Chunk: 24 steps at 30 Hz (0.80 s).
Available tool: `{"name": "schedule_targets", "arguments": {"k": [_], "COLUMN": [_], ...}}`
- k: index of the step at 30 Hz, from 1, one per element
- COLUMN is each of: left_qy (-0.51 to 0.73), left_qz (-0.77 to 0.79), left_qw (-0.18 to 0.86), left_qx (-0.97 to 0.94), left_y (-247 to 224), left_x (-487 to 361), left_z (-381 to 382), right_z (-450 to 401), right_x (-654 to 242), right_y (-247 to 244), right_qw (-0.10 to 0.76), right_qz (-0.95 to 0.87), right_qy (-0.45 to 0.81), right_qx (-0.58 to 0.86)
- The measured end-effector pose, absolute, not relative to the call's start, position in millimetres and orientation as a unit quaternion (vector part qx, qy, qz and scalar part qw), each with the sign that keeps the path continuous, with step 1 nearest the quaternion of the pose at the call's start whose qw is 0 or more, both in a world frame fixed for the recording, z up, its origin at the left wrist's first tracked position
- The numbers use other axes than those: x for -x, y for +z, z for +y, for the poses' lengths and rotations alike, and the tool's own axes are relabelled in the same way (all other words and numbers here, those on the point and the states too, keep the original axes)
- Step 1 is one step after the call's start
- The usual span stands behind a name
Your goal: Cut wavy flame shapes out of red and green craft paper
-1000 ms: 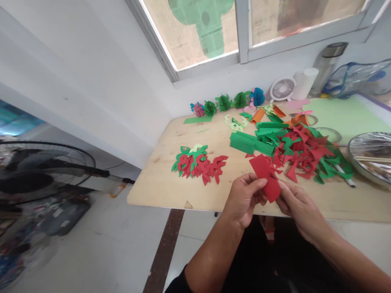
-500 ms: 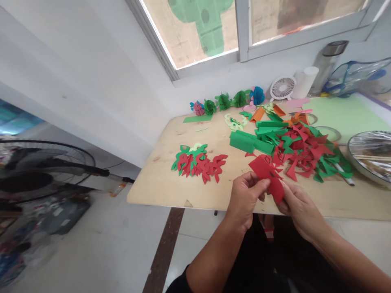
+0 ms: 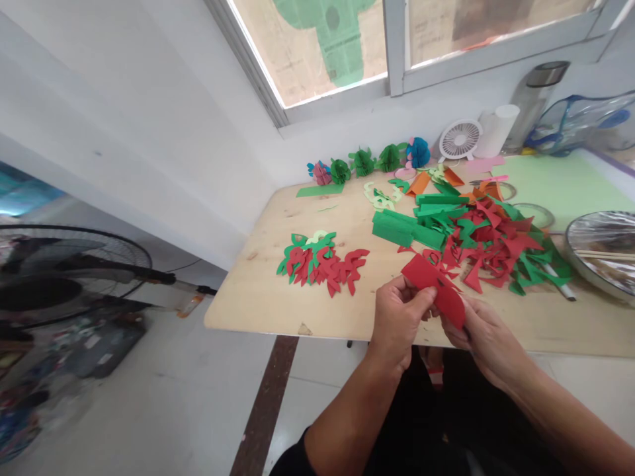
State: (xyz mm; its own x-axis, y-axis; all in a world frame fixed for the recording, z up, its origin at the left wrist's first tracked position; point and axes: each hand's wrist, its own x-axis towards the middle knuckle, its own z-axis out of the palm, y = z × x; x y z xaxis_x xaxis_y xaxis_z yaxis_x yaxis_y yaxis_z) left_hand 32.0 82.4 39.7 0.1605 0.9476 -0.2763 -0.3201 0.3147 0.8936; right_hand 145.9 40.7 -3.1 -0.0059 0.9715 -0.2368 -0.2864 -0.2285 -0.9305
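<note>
A folded piece of red paper (image 3: 421, 274) is held over the table's front edge between both hands. My left hand (image 3: 395, 320) pinches its lower left side, thumb on top. At the paper's right end, my right hand (image 3: 489, 340) has its fingers closed; a small dark spot shows there, too small to name. Just beyond the paper lies a heap of red paper scraps (image 3: 501, 248) mixed with green ones. To the left is a pile of red and green paper cut-outs (image 3: 322, 261). Folded green paper strips (image 3: 394, 228) lie behind my left hand.
Paper honeycomb figures (image 3: 364, 163) line the wall, beside a small white fan (image 3: 460, 140). A covered bowl with chopsticks (image 3: 602, 248) stands at the right. Tape rings (image 3: 538, 211), a marker (image 3: 565, 291) and a glass flask (image 3: 536, 99) are also there. A floor fan (image 3: 64, 277) stands left.
The red paper has turned slightly and looks flatter and straighter, its right end reaching further into my right hand. Both hands stay in nearly the same place.
</note>
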Motion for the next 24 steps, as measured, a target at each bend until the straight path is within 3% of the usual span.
{"name": "schedule_targets", "arguments": {"k": [24], "left_qy": [0.454], "left_qz": [0.472], "left_qw": [0.669], "left_qx": [-0.351], "left_y": [39], "left_x": [-43], "left_z": [82], "right_z": [42], "right_x": [-150], "right_y": [-5], "right_qw": [0.524], "right_qz": [-0.295], "right_qy": [0.661], "right_qx": [0.448]}}
